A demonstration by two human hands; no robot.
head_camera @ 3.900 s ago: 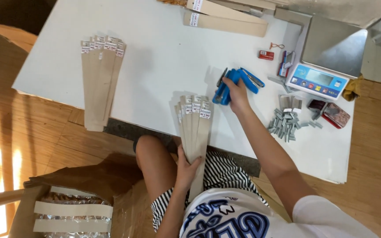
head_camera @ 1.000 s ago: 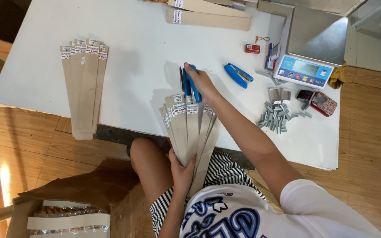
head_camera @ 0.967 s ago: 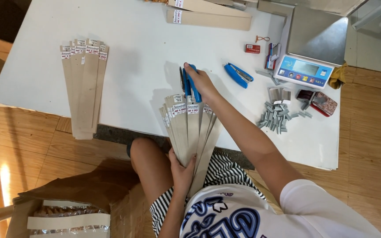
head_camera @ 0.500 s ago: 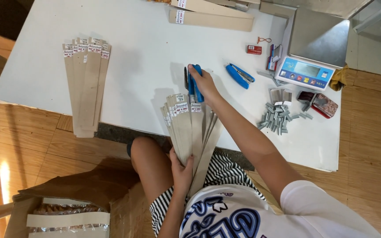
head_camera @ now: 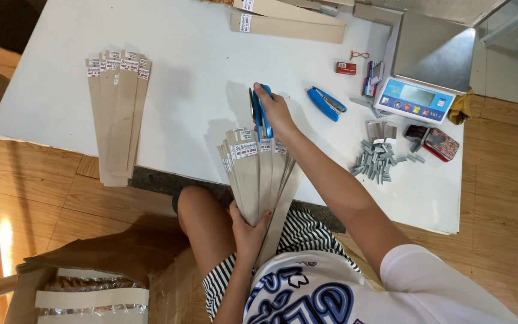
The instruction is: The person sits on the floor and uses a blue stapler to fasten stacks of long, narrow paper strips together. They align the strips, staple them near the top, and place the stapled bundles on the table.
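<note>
My left hand (head_camera: 248, 227) grips the lower end of a fanned bundle of long brown paper packets (head_camera: 258, 174) with white labels at their tops, held over the table's front edge. My right hand (head_camera: 276, 111) is closed on a blue stapler (head_camera: 259, 111) set at the top of the bundle, by the labels. A second blue stapler (head_camera: 326, 102) lies on the white table (head_camera: 199, 66), to the right of my right hand.
A finished pile of labelled packets (head_camera: 117, 114) lies at the table's left. A digital scale (head_camera: 413, 99), a red staple box (head_camera: 346, 68), loose staple strips (head_camera: 378, 162) and a small tin (head_camera: 440, 144) sit at the right. More packets (head_camera: 286, 27) lie at the far edge. An open cardboard box (head_camera: 91, 294) stands on the floor.
My right hand has brought the blue stapler from the right of the table to the top of the bundle and holds it there. The bundle has barely shifted.
</note>
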